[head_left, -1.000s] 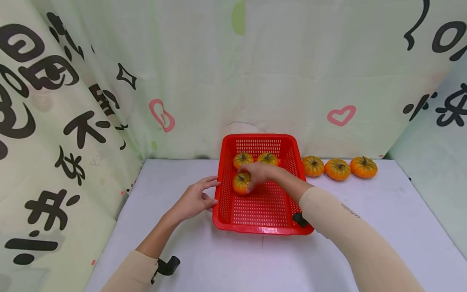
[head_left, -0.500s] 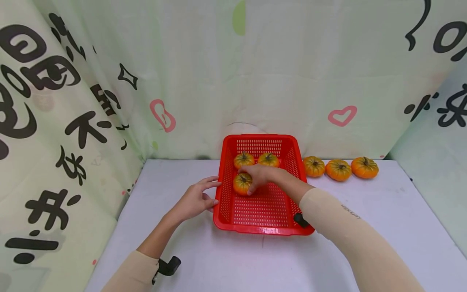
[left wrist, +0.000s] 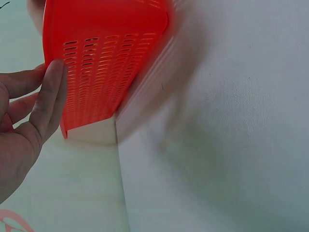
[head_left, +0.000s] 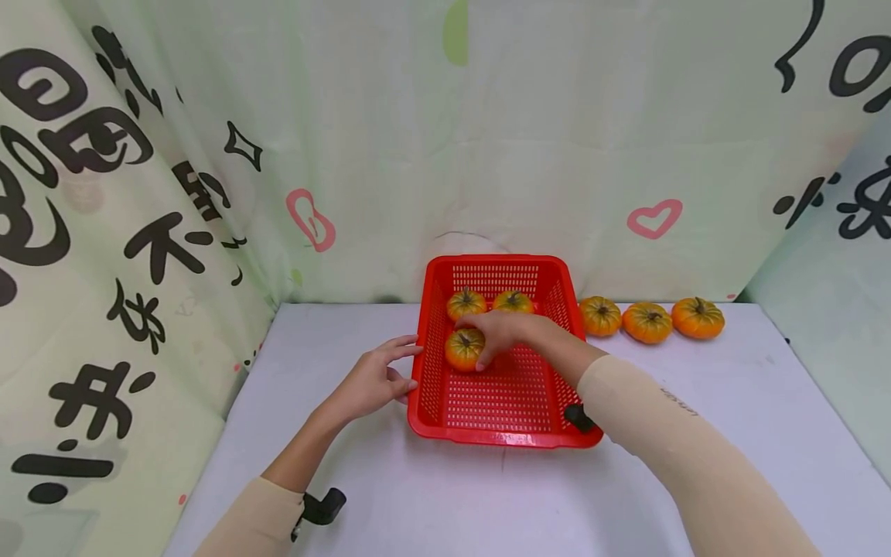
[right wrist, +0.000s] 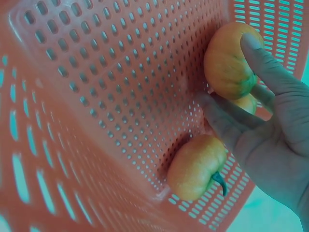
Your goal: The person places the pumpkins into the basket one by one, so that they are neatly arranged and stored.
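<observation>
A red perforated plastic basket point(head_left: 494, 437) stands on the table, holding three small orange pumpkins. My right hand point(head_left: 497, 334) reaches into it, thumb and fingers around the near-left pumpkin point(head_left: 462, 351). In the right wrist view the thumb lies against this pumpkin point(right wrist: 227, 63), with the fingers on its other side. Behind it sit a back-left pumpkin point(head_left: 465, 305) and a back-right pumpkin point(head_left: 513, 302), the latter partly covered by the hand. My left hand point(head_left: 372, 379) touches the basket's left rim with fairly straight fingers; the left wrist view shows them against the basket's outer wall point(left wrist: 96, 72).
Three more pumpkins point(head_left: 647, 322) stand in a row right of the basket by the table's back edge. A printed curtain point(head_left: 515, 155) hangs directly behind the table point(head_left: 334, 464), and more cloth borders its left and right sides.
Both hands, the basket and the pumpkins stay nearly in place. The right forearm has shifted very slightly to the right, and the view has moved a little.
</observation>
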`<state>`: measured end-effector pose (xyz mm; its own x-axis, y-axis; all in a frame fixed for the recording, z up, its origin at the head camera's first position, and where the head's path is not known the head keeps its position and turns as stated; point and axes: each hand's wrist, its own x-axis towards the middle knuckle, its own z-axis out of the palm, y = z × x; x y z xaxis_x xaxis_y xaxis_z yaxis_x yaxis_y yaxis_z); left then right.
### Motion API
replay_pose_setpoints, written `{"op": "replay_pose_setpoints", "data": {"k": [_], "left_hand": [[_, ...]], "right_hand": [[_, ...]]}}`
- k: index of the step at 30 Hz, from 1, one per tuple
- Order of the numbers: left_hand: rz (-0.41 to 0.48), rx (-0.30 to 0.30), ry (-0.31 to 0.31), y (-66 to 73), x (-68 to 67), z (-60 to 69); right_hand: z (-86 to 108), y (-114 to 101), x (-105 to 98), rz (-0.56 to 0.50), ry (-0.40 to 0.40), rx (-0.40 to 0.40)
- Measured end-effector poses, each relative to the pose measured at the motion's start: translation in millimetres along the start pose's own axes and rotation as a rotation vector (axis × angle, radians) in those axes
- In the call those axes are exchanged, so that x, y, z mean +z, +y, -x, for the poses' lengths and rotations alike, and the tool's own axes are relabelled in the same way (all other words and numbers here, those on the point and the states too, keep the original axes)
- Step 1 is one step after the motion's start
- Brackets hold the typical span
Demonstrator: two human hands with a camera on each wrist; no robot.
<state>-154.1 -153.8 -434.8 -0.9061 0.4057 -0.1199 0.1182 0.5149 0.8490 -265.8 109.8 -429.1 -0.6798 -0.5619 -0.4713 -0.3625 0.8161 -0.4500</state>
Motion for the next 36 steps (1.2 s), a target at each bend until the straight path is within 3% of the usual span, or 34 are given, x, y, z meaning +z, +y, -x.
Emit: {"op": "replay_pose_setpoints", "data": {"k": [10, 17, 29, 36], "left_hand": [[-0.009, -0.003, -0.003, 0.5, 1.2, -1.7], [0.006, -0.016, 0.001, 0.8, 0.3, -0.5], [0.016, -0.026, 0.001, 2.1, -0.4, -0.2], [0.011, -0.025, -0.001, 2.4, 0.2, 0.1]], "right_hand": [[23.8, 2, -21, 0.025, 0.003, 0.023], [54.3, 5, -46, -0.028, 0.058, -0.032], [106.5, 37, -59, -0.117, 0.324, -0.099], [136.9, 68, -50, -0.217, 0.527, -0.032]]}}
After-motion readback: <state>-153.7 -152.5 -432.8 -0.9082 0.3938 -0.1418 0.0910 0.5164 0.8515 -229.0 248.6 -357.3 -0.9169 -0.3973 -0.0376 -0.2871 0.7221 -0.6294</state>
